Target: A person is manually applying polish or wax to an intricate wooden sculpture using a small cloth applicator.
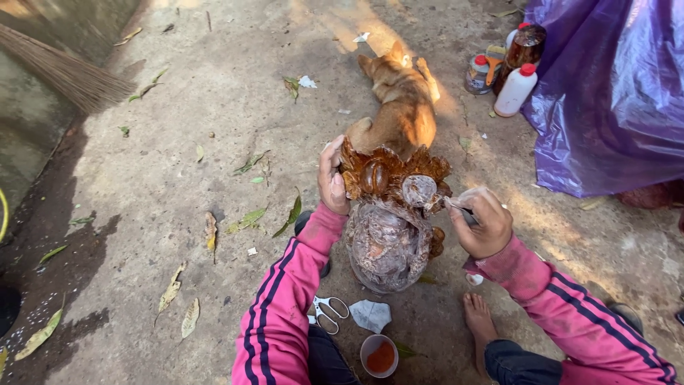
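Glossy brown carved wooden figure (pixel 390 214) partly grey with dust, stood upright on the concrete ground (pixel 178 214) between the knees — long axis vertical, ornate crest uppermost, left hand (pixel 332 178) fingers closed on crest edge, right hand (pixel 484 222) fisted round a thin tool (pixel 456 209) — tip at carving.

An outdoor yard: bare concrete ground (pixel 178 178), fallen leaves (pixel 246 219), a broom (pixel 68 71) (a dog (pixel 399 107) dozing).
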